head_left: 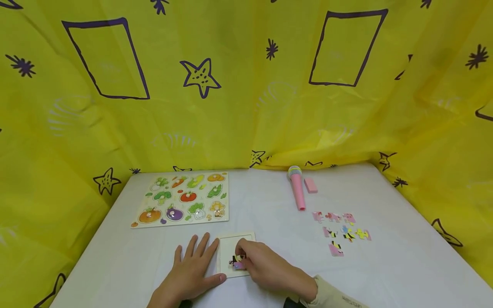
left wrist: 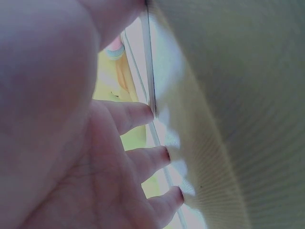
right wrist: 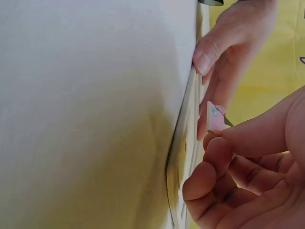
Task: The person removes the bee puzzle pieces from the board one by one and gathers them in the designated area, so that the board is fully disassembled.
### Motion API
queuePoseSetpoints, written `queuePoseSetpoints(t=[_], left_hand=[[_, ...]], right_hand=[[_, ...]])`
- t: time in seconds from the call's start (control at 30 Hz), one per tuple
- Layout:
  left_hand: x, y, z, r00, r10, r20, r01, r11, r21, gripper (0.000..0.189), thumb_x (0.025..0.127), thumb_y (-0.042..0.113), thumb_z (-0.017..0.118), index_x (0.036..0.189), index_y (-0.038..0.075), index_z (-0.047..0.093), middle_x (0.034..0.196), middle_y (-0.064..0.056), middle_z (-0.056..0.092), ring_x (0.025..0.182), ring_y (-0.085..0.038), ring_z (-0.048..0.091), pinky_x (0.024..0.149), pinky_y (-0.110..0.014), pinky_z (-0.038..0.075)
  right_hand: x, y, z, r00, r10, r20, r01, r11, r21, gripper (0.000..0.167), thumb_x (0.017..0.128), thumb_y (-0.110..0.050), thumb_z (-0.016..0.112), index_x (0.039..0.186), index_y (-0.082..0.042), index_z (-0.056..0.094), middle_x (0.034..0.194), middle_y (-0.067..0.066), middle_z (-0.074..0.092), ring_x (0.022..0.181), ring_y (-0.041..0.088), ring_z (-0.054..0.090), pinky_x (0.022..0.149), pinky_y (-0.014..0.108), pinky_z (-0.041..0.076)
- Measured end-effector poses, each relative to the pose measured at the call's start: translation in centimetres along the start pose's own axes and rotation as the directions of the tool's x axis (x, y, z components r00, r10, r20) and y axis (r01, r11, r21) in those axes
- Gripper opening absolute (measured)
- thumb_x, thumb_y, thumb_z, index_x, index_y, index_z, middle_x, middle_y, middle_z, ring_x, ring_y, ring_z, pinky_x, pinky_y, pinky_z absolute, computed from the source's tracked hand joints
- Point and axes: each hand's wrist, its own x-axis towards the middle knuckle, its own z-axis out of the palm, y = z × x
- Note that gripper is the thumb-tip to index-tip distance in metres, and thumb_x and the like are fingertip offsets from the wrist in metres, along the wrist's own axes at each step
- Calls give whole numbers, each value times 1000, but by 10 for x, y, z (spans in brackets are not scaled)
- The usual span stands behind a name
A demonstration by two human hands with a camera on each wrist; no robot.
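Note:
A small wooden puzzle tray (head_left: 222, 252) lies at the front of the table. My left hand (head_left: 190, 269) rests flat with fingers spread, its forefinger and thumb touching the tray's left edge; the left wrist view shows its fingertips (left wrist: 161, 153) on the cloth. My right hand (head_left: 265, 263) pinches a pink, yellow and black puzzle piece (head_left: 239, 265) over the tray's lower part. In the right wrist view, thumb and fingers hold this piece (right wrist: 215, 118) by its edge, tilted up. Whether it touches the tray's bottom I cannot tell.
Several loose puzzle pieces (head_left: 336, 249) lie to the right. Behind them are a pink toy microphone (head_left: 298, 190) and a small pink block (head_left: 310, 185). A vegetable peg puzzle board (head_left: 181, 205) lies at the back left. Yellow patterned curtain (head_left: 239, 119) surrounds the table's back and sides.

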Motion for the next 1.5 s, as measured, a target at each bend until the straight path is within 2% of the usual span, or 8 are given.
queuePoseSetpoints(t=[0.3,0.53,0.63,0.87,1.07,1.27,1.5], left_hand=[[-2,1,2,1000,-1,1,1,1000,-4,96,89,63,79,162,10,47,171,-23,32,156,-55,18,114,-84,6],[0,2,-2,1000,-8,17,8,1000,-8,96,89,62,78,163,10,46,172,-22,29,157,-54,16,115,-83,4],[-1,2,-5,1000,-9,19,9,1000,-24,95,90,61,79,163,10,45,172,-22,29,158,-54,15,116,-83,3],[-2,3,-5,1000,-13,25,14,999,-31,96,90,61,79,163,10,46,172,-22,29,158,-54,15,116,-83,2],[-1,2,-4,1000,-4,20,5,999,-35,96,90,62,78,163,10,45,172,-22,29,158,-54,15,115,-83,3],[-1,2,-5,1000,-1,12,1,1000,-24,96,90,62,78,163,10,44,172,-22,29,157,-54,16,115,-83,4],[-1,1,-4,1000,-4,25,5,1000,-31,96,90,62,78,164,10,44,172,-22,28,158,-54,15,115,-83,3]], right_hand=[[-21,12,-21,996,-23,-83,26,999,35,21,101,8,62,111,-10,64,105,-1,69,88,4,58,80,28,55],[-44,31,-40,981,-41,-191,44,999,9,25,98,11,62,110,-9,68,99,-5,69,83,3,57,74,27,54],[-53,38,-46,976,-22,-217,25,1000,10,24,97,11,62,109,-9,69,93,-7,65,80,3,55,70,26,52],[-69,48,-59,967,88,-238,-84,996,26,19,101,5,65,110,-11,70,87,-12,60,75,3,52,66,25,49],[-85,52,-75,945,134,-299,-137,991,12,17,101,2,69,110,-12,71,85,-12,61,73,4,52,64,26,48],[-102,59,-86,909,173,-379,-187,982,0,20,100,5,70,109,-13,71,78,-8,60,67,4,53,61,26,46],[-124,67,-97,872,268,-411,-266,962,61,19,100,7,67,113,-7,71,81,-1,62,64,10,58,58,27,48]])
